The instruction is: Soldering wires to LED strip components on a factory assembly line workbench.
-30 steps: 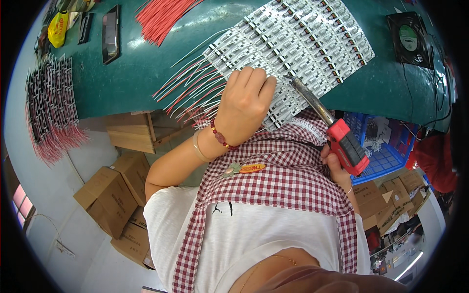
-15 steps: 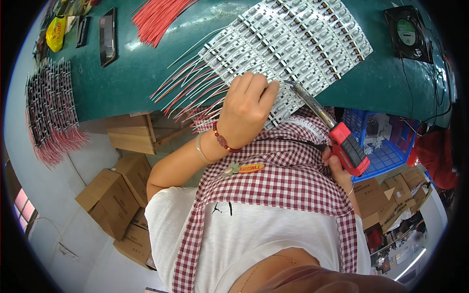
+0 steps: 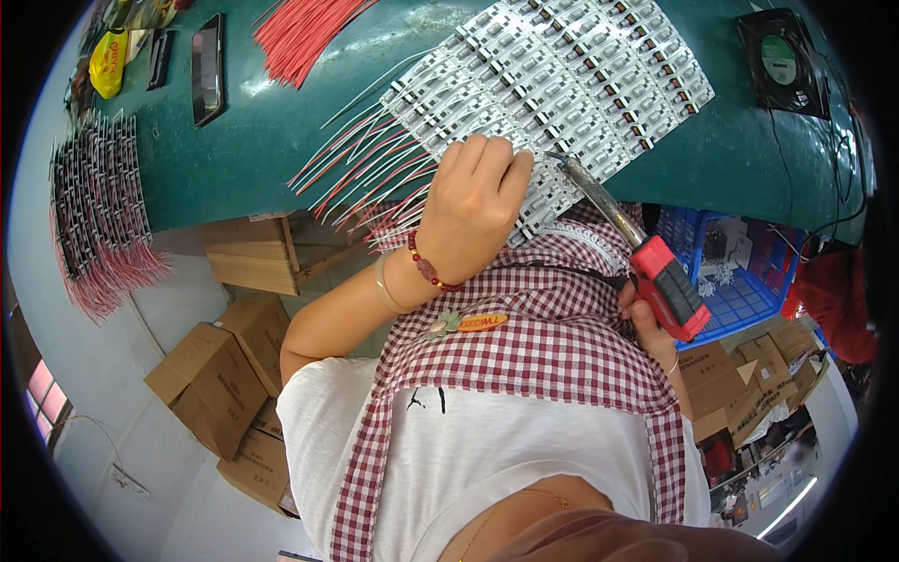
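A large panel of white circuit boards (image 3: 571, 70) lies tilted on the green table, with rows of small parts on it. Red and white wires (image 3: 361, 173) fan out from its lower left edge. My left hand (image 3: 475, 192) rests over the panel's lower part with its fingers curled into a pinch; the fingertips and whatever is between them are hidden. My right hand (image 3: 649, 328) is closed round the red and black handle of a soldering iron (image 3: 655, 272). The iron's tip reaches the panel just right of my left fingers.
A bundle of red wires (image 3: 309, 37) and a phone (image 3: 207, 70) lie on the table (image 3: 272, 140). Wired board strips (image 3: 98, 197) are stacked at the left. A black fan (image 3: 782, 64) stands far right. A blue basket (image 3: 740, 295) and cardboard boxes (image 3: 211, 384) sit below table level.
My left hand has shifted very slightly upward over the panel. The soldering iron stays almost in place, its tip still beside my left fingers.
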`<state>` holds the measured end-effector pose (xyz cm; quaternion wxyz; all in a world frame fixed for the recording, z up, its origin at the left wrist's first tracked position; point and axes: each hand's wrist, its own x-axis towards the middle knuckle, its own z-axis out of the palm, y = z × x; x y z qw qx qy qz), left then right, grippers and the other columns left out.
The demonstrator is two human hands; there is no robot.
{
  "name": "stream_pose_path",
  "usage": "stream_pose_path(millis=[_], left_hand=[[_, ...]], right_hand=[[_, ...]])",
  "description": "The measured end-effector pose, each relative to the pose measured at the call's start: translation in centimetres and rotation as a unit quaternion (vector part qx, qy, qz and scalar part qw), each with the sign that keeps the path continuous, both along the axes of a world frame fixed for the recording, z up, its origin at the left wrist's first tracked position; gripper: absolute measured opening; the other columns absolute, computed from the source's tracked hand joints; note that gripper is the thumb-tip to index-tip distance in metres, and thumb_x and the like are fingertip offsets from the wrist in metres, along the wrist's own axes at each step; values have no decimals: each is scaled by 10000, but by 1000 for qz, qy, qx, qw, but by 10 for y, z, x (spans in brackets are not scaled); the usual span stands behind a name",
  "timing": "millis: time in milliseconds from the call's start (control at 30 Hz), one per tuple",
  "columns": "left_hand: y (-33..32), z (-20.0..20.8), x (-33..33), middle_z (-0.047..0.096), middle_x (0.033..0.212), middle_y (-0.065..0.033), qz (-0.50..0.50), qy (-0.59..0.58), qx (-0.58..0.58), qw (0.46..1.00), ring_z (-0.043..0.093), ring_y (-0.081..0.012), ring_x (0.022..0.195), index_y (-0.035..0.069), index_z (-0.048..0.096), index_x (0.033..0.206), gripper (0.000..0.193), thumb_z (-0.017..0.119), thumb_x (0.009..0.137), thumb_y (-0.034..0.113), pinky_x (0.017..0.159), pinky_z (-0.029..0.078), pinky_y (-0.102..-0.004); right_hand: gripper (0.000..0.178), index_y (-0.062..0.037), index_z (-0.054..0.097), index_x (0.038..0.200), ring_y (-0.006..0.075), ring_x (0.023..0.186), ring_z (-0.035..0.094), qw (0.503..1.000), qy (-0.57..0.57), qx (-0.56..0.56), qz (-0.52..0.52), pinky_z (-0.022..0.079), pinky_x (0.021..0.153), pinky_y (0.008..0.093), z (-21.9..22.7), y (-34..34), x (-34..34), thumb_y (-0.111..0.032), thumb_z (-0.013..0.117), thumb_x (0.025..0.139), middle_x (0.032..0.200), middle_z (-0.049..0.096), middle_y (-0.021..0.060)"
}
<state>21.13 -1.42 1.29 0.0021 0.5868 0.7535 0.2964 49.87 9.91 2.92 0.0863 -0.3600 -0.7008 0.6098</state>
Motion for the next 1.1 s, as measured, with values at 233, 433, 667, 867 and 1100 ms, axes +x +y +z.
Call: stream_pose_path(millis=[233,433,667,867,1100], left_hand=[[-3,3,1,521,799,-58,-8,45,5,999,523,-219,726,3,691,987,260,660,729,11,665,417,-346],[-4,2,9,518,791,-61,-18,3,15,1000,518,-216,714,-5,695,1006,277,659,732,11,653,414,-345],[-2,-2,11,486,774,-64,-18,1,10,1000,512,-223,706,-12,685,998,257,651,743,-12,647,413,-352],[0,0,12,478,771,-68,-12,5,3,1000,513,-227,707,-10,681,993,239,651,756,-12,647,413,-356],[0,5,14,499,794,-76,-4,22,-32,999,527,-234,736,-12,675,998,245,655,755,11,658,417,-353]], right_hand=[[252,19,680,913,199,636,630,996,45,-38,-61,503,606,302,1,-5,1,-216,727,836,732,650,90],[216,20,679,902,208,627,626,998,52,-21,-20,501,601,306,-5,-3,8,-184,711,835,727,650,97],[195,11,687,922,251,676,638,995,0,98,19,500,625,333,-19,-4,20,-144,703,804,786,663,108],[193,14,692,940,260,684,644,999,-22,36,23,499,621,329,-18,-2,24,-101,688,785,793,664,117],[249,31,681,984,201,666,644,1000,21,-15,-10,511,627,303,-10,-2,23,-141,696,804,773,663,97]])
